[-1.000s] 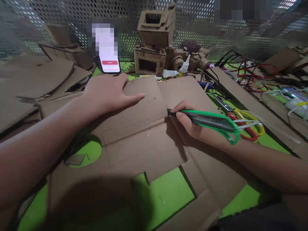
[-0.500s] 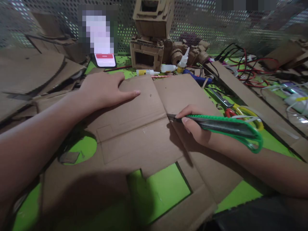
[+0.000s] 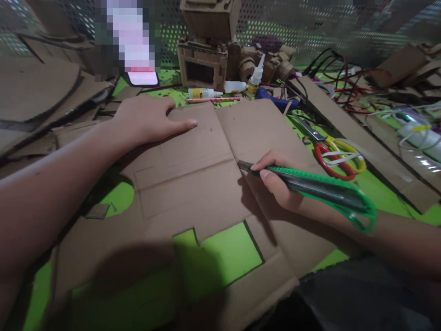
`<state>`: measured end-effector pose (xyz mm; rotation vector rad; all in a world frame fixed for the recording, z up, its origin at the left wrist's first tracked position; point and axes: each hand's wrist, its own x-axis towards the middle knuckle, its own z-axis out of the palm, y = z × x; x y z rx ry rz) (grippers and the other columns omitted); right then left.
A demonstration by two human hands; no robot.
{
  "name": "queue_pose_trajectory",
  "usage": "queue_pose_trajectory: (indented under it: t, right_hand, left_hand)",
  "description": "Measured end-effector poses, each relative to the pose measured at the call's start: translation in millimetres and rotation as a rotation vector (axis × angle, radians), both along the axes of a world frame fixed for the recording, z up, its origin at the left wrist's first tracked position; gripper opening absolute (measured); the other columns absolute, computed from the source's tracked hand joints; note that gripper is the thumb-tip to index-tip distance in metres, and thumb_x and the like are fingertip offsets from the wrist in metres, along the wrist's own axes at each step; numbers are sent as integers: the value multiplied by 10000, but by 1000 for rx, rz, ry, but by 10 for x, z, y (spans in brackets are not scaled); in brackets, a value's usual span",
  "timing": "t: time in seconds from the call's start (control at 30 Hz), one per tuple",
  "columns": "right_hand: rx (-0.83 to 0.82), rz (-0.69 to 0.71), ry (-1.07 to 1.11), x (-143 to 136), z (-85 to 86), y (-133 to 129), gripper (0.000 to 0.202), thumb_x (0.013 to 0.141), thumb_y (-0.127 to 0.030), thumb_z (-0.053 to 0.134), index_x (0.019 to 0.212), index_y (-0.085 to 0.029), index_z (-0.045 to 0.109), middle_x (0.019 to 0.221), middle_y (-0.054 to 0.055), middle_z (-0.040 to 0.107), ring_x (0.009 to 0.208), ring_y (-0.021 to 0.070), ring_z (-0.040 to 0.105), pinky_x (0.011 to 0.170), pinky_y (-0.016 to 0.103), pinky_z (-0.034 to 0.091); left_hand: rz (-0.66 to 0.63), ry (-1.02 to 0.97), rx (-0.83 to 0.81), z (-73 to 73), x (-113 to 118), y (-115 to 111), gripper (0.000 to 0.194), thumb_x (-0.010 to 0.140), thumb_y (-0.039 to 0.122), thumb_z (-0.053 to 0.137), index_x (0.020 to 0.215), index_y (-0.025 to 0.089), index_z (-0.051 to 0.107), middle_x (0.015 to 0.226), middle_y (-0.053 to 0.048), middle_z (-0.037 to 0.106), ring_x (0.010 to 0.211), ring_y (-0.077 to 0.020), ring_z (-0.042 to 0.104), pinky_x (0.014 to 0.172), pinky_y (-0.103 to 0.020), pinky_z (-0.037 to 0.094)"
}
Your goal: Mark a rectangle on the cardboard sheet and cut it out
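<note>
A large creased cardboard sheet [image 3: 186, 193] with pencil lines and cut-out openings lies over the green table [image 3: 237, 253]. My left hand [image 3: 148, 117] rests flat on its upper left part, thumb stretched out to the right and holding nothing. My right hand [image 3: 279, 179] grips a green utility knife [image 3: 320, 188] near its front end. The blade points left and its tip meets the sheet where two creases join. A small cardboard scrap [image 3: 98, 211] lies by the round cut-out on the left.
Scissors [image 3: 334, 156] with red and yellow handles lie right of the sheet. Behind it are glue bottles [image 3: 255, 78], a pencil [image 3: 213, 99], a blue tool [image 3: 277, 100], a phone [image 3: 143, 78] and a cardboard structure [image 3: 203, 64]. Wires [image 3: 341, 82] and cardboard strips lie at the right.
The view has shifted slightly, so the sheet and background items appear a little higher and further left. Both hands keep nearly the same pose, with the blade tip still at the crease.
</note>
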<state>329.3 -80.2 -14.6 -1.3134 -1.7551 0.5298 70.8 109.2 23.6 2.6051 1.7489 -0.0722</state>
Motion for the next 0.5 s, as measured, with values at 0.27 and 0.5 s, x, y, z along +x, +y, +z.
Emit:
queue_pose_trajectory:
  t: [0.27, 0.5]
  right_hand:
    - [33, -2, 43, -3, 3, -211, 99, 974, -226, 557, 926, -268, 633, 665, -21, 660, 544, 154, 592, 535, 315, 462]
    - [-3, -6, 5, -24, 8, -199, 100, 964, -213, 539, 926, -275, 609, 697, -21, 659, 603, 158, 615, 584, 323, 474]
  left_hand:
    - [23, -16, -36, -53, -21, 62, 891, 846, 949, 322, 1250, 237, 673, 1244, -136, 711, 1132, -411, 621, 952, -510, 470]
    - [-70, -106, -111, 84, 142, 32, 770, 904, 749, 458, 1383, 191, 685, 1384, -128, 726, 1229, -388, 626, 1060, -469, 460]
